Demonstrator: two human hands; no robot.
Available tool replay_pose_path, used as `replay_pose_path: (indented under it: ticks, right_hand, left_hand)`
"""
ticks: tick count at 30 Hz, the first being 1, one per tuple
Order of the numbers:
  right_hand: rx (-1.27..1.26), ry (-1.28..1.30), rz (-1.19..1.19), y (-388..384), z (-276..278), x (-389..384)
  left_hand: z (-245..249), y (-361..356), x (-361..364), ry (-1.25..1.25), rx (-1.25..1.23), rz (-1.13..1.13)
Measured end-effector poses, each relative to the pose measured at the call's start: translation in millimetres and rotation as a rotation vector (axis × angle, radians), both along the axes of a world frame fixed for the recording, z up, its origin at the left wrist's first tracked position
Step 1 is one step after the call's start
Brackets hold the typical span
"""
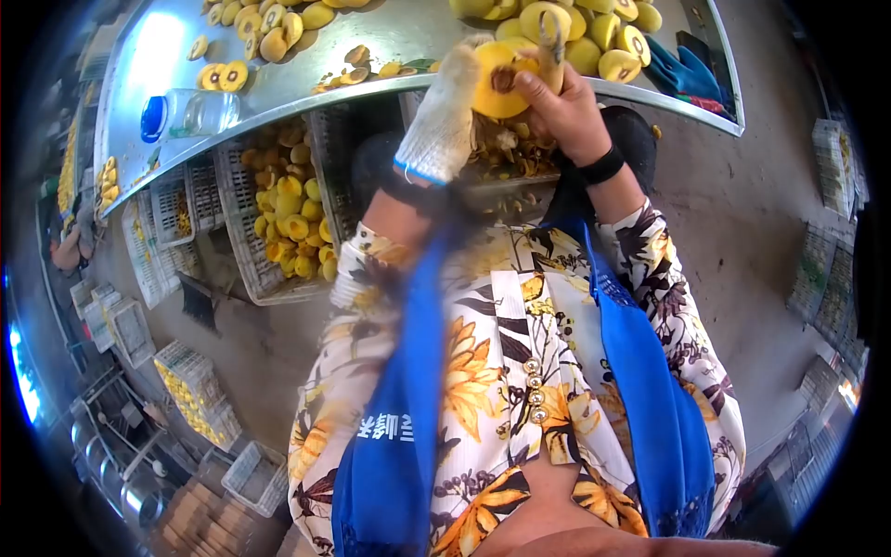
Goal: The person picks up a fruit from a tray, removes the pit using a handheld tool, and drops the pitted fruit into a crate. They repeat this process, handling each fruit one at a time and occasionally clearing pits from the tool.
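Observation:
My left hand, in a white knitted glove with a blue cuff edge, is closed around a yellow peach half. Its cut face shows, with a brown pit hollow in the middle. My bare right hand, a black band at its wrist, grips the same half from the right, thumb on the cut face beside the hollow. Its index finger points up, a greyish strip along it. More peach halves are piled on the metal table just behind my hands.
A clear jar with a blue lid lies at the table's left edge. Blue-green cloth or glove lies at the right corner. Below stand a crate of peach halves and a container of brown scraps. Stacked crates stand on the floor.

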State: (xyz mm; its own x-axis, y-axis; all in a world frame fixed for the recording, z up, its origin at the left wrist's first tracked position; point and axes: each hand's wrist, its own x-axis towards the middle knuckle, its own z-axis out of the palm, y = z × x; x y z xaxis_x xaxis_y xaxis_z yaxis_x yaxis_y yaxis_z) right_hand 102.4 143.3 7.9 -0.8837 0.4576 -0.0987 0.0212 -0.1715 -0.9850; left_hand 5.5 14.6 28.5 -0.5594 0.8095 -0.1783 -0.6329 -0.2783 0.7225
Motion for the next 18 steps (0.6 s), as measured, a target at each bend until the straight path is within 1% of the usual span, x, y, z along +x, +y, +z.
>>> replay_pose_path:
  ticks: [1,2,3,4,5,6,7,8,11,13,14,16,17,18]
  right_hand:
    - [0.213,-0.005,-0.036,-4.9,-8.0,-2.3]
    - [0.423,-0.007,-0.072,-11.0,-14.8,-3.9]
    - [0.630,-0.014,-0.112,-17.8,-15.2,-4.4]
    - [0.522,-0.275,-0.037,-20.9,-2.5,-0.5]
    - [0.601,-0.219,-0.046,-22.2,-5.5,-0.4]
    - [0.682,-0.164,-0.058,-22.1,-9.5,0.5]
    - [0.764,-0.112,-0.070,-21.6,-11.7,2.5]
    - [0.758,-0.094,-0.064,-20.3,-10.6,2.8]
    - [0.708,-0.143,-0.044,-20.9,-6.0,5.2]
    - [0.610,-0.231,-0.029,-22.4,4.5,4.1]
    - [0.560,-0.274,-0.022,-22.6,7.2,4.1]
    - [0.574,-0.242,0.004,-19.1,0.9,5.4]
    - [0.581,-0.228,0.018,-18.1,-2.4,5.9]
    - [0.705,-0.152,0.042,-19.7,-4.6,7.2]
  left_hand:
    - [-11.3,-6.2,-0.4,-0.161,-0.009,-0.018]
    - [-31.2,-11.7,-0.6,0.137,-0.145,0.028]
    - [-41.0,-14.5,0.0,0.430,-0.284,0.069]
    - [-49.4,-17.2,3.2,0.495,-0.305,0.122]
    - [-56.5,-19.6,6.4,0.559,-0.330,0.177]
    - [-32.5,-18.6,18.1,0.394,-0.235,0.246]
    - [-25.1,-17.3,22.1,0.324,-0.197,0.272]
    - [-17.7,-16.1,26.3,0.254,-0.159,0.300]
    - [-13.4,-15.1,27.6,0.319,-0.256,0.287]
    - [-9.2,-11.8,29.2,0.346,-0.361,0.298]
    - [-12.0,-10.4,30.5,0.335,-0.350,0.294]
    - [-17.5,-8.9,33.6,0.319,-0.331,0.290]
    - [-15.7,-9.6,35.3,0.248,-0.370,0.276]
    - [-8.6,-10.9,38.3,0.176,-0.410,0.262]
